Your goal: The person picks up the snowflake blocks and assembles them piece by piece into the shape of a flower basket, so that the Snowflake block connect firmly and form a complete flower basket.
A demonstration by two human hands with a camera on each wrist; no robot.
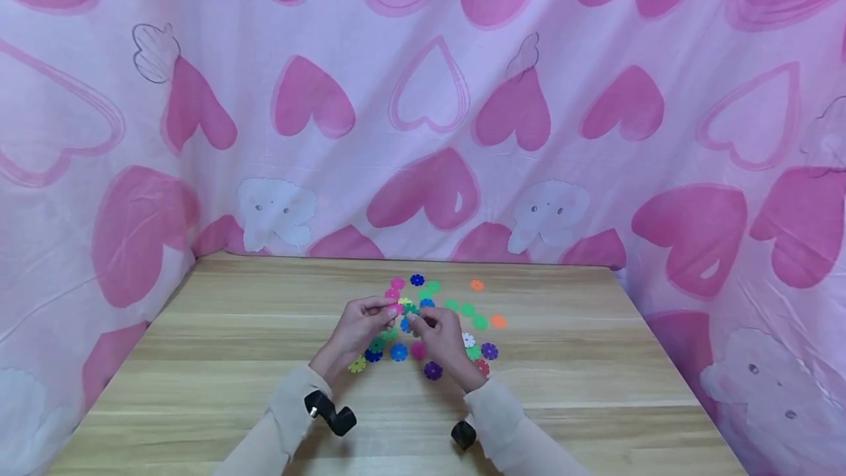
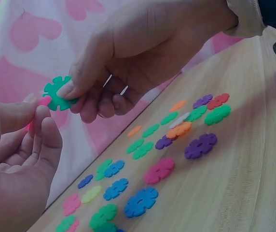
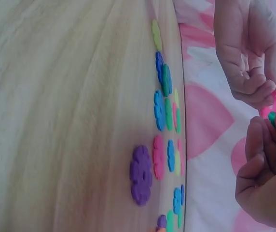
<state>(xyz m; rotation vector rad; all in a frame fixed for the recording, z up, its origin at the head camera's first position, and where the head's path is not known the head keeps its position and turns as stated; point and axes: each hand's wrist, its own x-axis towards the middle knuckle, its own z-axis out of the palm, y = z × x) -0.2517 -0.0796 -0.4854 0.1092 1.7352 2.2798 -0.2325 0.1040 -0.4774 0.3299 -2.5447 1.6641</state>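
Between finger and thumb, my left hand (image 1: 357,327) pinches a pink notched flower disc (image 3: 274,104). My right hand (image 1: 441,336) grips a green flower disc (image 2: 56,94) by its edge. The two discs meet edge to edge above the table, the green one standing nearly face-on in the left wrist view. Fingers cover much of the pink disc there, and only a sliver of green shows in the right wrist view. Below the hands lie loose discs, among them a blue one (image 1: 399,352), a purple one (image 1: 432,370) and a pink one (image 2: 159,170).
More flower discs in several colours lie scattered on the wooden table (image 1: 231,358), including an orange one (image 1: 499,322) at the right and a yellow one (image 1: 357,364) at the left. A pink heart-patterned curtain (image 1: 423,189) hangs behind the table and along both sides.
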